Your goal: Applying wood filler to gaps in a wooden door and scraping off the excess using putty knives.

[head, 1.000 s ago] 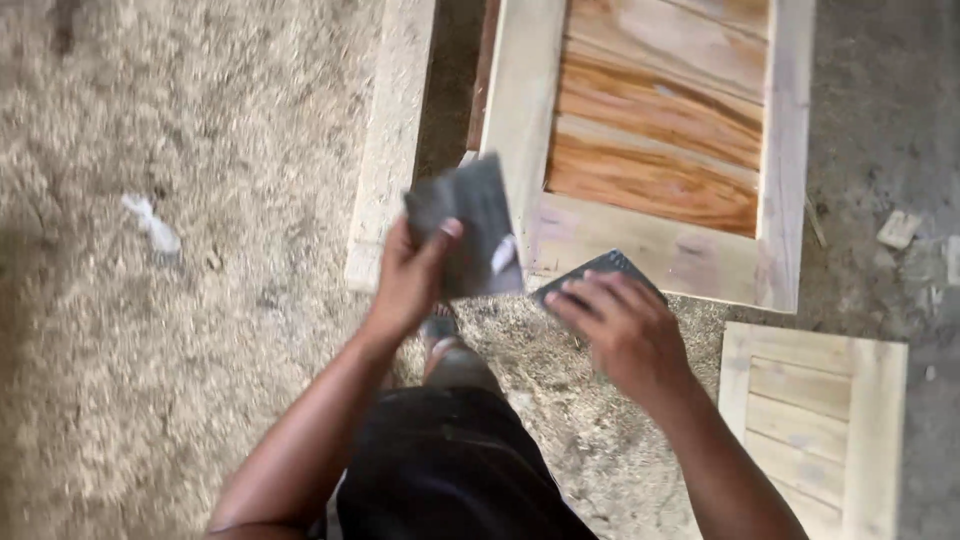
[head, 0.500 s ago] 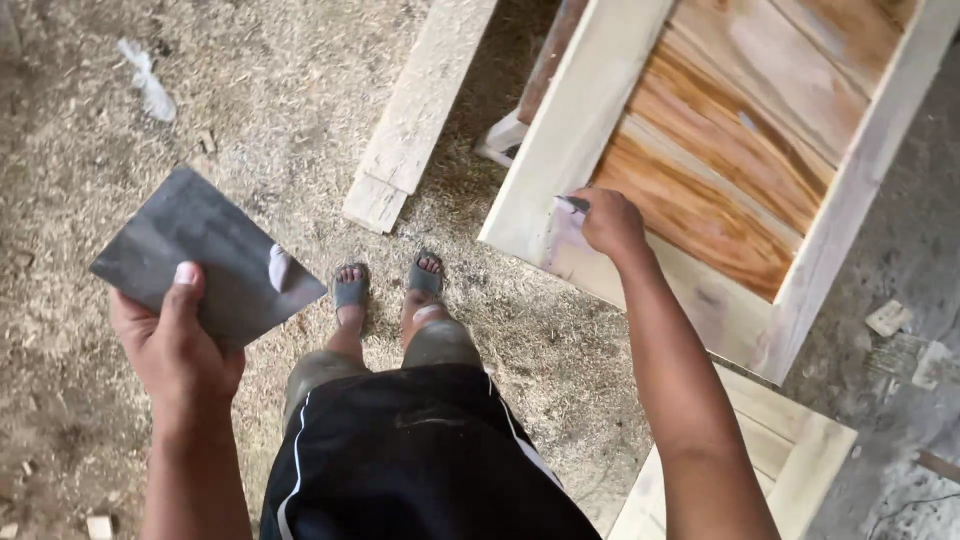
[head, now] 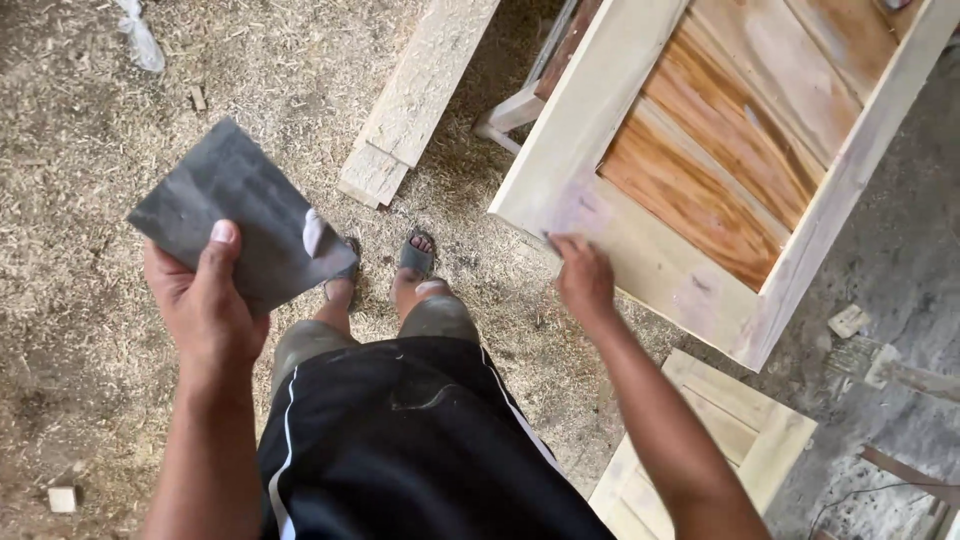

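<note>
My left hand (head: 205,300) is raised at the left, shut on a dark grey sheet of sandpaper (head: 230,205), with the thumb pressed on its face. My right hand (head: 583,275) reaches out to the near corner of a large wooden door panel (head: 570,140), which has a pale frame and orange-brown inner boards. The fingers are curled on a small dark piece of sandpaper (head: 552,238); only its tip shows, resting against the pale frame's lower rail.
A rough plank (head: 420,95) lies on the sawdust floor left of the door. A smaller pale panel (head: 740,420) lies at the lower right, with wood scraps (head: 848,320) beyond it. My sandalled feet (head: 415,255) stand below the door's corner.
The hands, close together a second ago, have parted. The left hand carried the sheet off to the left. The right hand went to the frame and has slid toward its near edge.
</note>
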